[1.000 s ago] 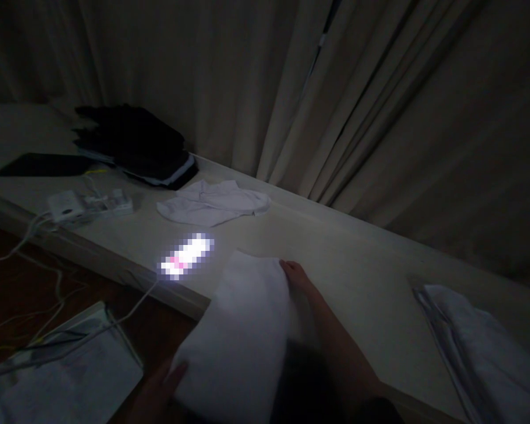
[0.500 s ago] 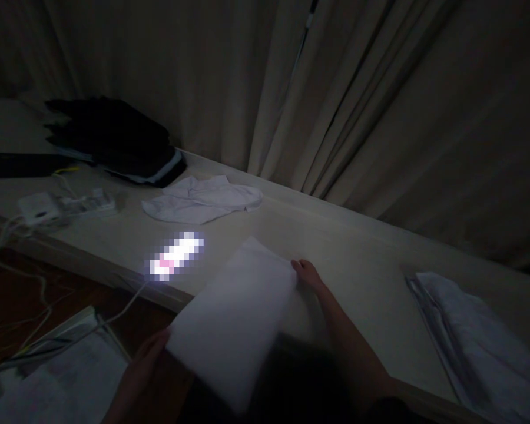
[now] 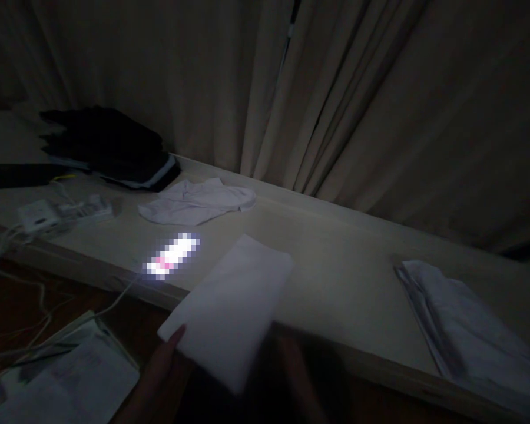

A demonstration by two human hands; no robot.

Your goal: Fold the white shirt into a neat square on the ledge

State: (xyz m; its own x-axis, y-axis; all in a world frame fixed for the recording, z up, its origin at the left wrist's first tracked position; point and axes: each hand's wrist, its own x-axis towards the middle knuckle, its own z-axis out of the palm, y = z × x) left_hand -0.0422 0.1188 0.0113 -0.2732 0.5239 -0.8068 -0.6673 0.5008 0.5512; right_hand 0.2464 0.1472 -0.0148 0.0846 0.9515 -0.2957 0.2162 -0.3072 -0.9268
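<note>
Curtain point(image 3: 380, 118): pale, pleated, fills the 12 o'clock half of the view.
Tabletop point(image 3: 344, 271): light, long ledge running from 9 to 4 o'clock below the curtain.
Folded white cloth point(image 3: 229, 306): flat rectangle at 6 o'clock, far end resting on the tabletop, near end overhanging its front edge.
Folded pale bundle point(image 3: 459, 318): on the tabletop at 4 o'clock, well apart from the cloth.
Dark clothing stack point(image 3: 110, 147): at 10 o'clock, against the curtain.
Crumpled white garment point(image 3: 194, 200): at 11 o'clock, just beside the stack.
Papers point(image 3: 66, 377): on the floor at 8 o'clock.
Lit phone point(image 3: 172, 256): just left of the cloth, cable attached.
Left hand point(image 3: 159, 377): fingers closed on the cloth's near left corner.
Right hand point(image 3: 300, 377): in shadow at 6 o'clock, apparently under the cloth; fingers' state cannot be told.
</note>
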